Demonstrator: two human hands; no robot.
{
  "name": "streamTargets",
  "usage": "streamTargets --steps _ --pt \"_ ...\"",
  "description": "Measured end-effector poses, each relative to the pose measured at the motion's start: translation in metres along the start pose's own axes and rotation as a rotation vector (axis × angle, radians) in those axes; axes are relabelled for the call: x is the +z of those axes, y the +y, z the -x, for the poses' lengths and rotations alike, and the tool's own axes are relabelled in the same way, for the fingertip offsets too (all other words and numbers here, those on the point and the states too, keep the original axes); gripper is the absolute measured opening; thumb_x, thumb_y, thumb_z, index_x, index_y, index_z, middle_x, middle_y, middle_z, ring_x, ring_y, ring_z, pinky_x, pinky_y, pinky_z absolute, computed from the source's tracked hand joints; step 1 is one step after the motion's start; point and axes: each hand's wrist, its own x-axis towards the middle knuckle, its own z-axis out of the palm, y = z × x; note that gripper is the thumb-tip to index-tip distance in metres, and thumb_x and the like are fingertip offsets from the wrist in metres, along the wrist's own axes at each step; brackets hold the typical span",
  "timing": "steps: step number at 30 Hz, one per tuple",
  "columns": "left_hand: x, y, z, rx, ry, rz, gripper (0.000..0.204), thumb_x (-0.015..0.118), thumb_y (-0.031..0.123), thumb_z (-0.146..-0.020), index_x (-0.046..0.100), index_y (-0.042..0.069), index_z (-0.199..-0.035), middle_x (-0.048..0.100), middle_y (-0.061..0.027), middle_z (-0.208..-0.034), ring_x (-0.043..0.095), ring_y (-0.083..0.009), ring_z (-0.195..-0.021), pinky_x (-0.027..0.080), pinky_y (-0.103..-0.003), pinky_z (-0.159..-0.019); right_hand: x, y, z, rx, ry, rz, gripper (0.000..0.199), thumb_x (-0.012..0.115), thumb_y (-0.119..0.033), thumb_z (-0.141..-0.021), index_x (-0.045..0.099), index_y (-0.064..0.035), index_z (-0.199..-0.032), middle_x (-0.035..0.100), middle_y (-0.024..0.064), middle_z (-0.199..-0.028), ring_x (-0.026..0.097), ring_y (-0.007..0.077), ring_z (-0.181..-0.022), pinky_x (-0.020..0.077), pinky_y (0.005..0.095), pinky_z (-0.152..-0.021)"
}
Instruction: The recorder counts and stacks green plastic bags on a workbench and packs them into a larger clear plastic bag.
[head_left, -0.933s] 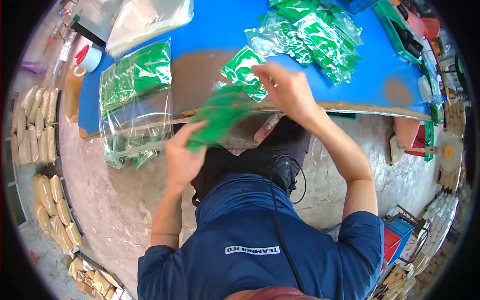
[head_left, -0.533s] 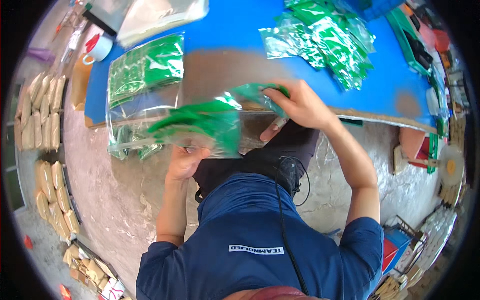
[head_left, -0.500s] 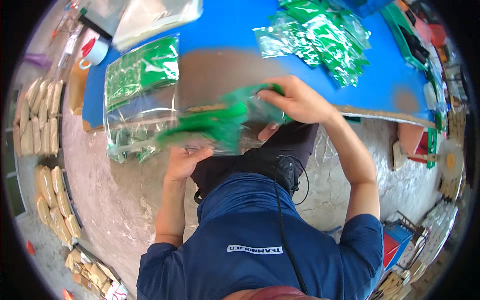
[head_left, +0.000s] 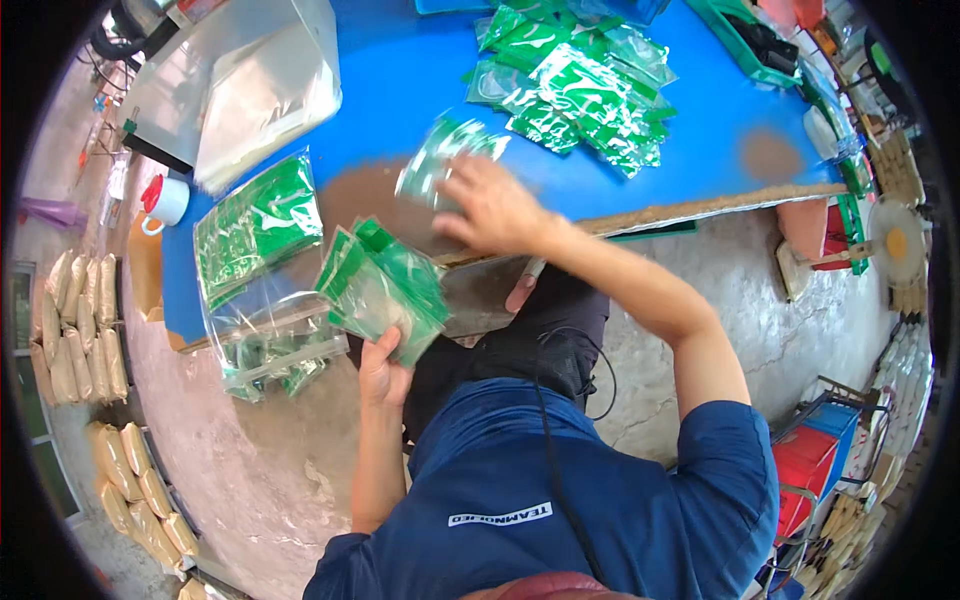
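Note:
My left hand is closed on a fanned stack of green-and-clear plastic packets, held in front of the table's near edge. My right hand reaches over the table with its fingers stretched and somewhat blurred. Under its fingertips is a single shiny green packet, apart from the rest. A heap of similar packets lies farther back to the right. To the left, a large clear bag with green packets inside hangs partly over the table edge.
The blue table has brown worn patches. A translucent bin stands at the far left, near a white mug. A green tray sits at the far right. Brown filled bags are stacked on the left.
My right hand has moved left and away from me, from beside the packets in my left hand to the single packet on the table. The left-hand stack is now fanned and raised upright.

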Motion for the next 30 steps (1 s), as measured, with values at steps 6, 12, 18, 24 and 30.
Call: streamTargets --steps 6,12,18,24,30 --pt "0.013 -0.004 -0.002 -0.067 0.087 -0.121 0.055 0.068 0.0 -0.087 0.046 0.0 -0.138 0.059 -0.0107 -0.13 0.057 -0.0241 -0.121 0.045 -0.041 -0.108 -0.043 -0.001 -0.008 0.344 -0.129 -0.454 0.042 0.059 -0.033 -0.095 0.06 -0.0008 -0.122 0.063 0.0235 -0.123 0.059 0.0404 -0.115 0.0467 0.0454 -0.1" --pt "0.004 -0.014 -0.007 -0.1 0.06 -0.017 0.058 0.07 0.0 -0.085 0.047 0.002 -0.138 0.059 -0.01 -0.129 0.059 -0.0243 -0.119 0.045 -0.043 -0.107 -0.044 0.08 0.033 0.414 -0.171 0.499 0.086 0.057 -0.065 -0.089 0.043 -0.0001 -0.143 0.039 0.0312 -0.146 0.036 0.0466 -0.137 0.0317 0.0562 -0.111" --pt "-0.003 -0.005 0.001 -0.144 0.017 -0.049 0.068 0.078 0.001 -0.076 0.047 0.002 -0.137 0.062 -0.0085 -0.124 0.061 -0.0256 -0.115 0.048 -0.043 -0.103 -0.055 -0.003 0.062 -0.132 -0.245 0.012 0.061 0.076 -0.023 -0.079 0.054 -0.006 -0.133 0.054 0.0207 -0.138 0.054 0.0377 -0.126 0.0464 0.0488 -0.1" --pt "0.04 0.036 -0.009 -0.019 -0.384 -0.81 0.052 0.082 -0.001 -0.069 0.063 0.002 -0.118 0.06 -0.0122 -0.132 0.062 -0.0254 -0.115 0.049 -0.04 -0.097 -0.121 -0.005 0.0 0.258 -0.712 -0.521 0.022 0.061 -0.021 -0.092 0.068 0.0 -0.093 0.067 0.0219 -0.083 0.065 0.0391 -0.077 0.0489 0.0455 -0.064" --pt "0.078 0.032 -0.022 -0.073 -0.46 -1.256 0.019 0.081 0.002 -0.075 0.07 0.002 -0.091 0.069 -0.0071 -0.11 0.067 -0.0185 -0.097 0.05 -0.033 -0.09 -0.09 -0.003 -0.034 0.125 -0.741 -0.63 0.034 0.06 -0.035 -0.095 0.072 -0.004 -0.101 0.07 0.0195 -0.083 0.069 0.0351 -0.083 0.0526 0.0421 -0.077"
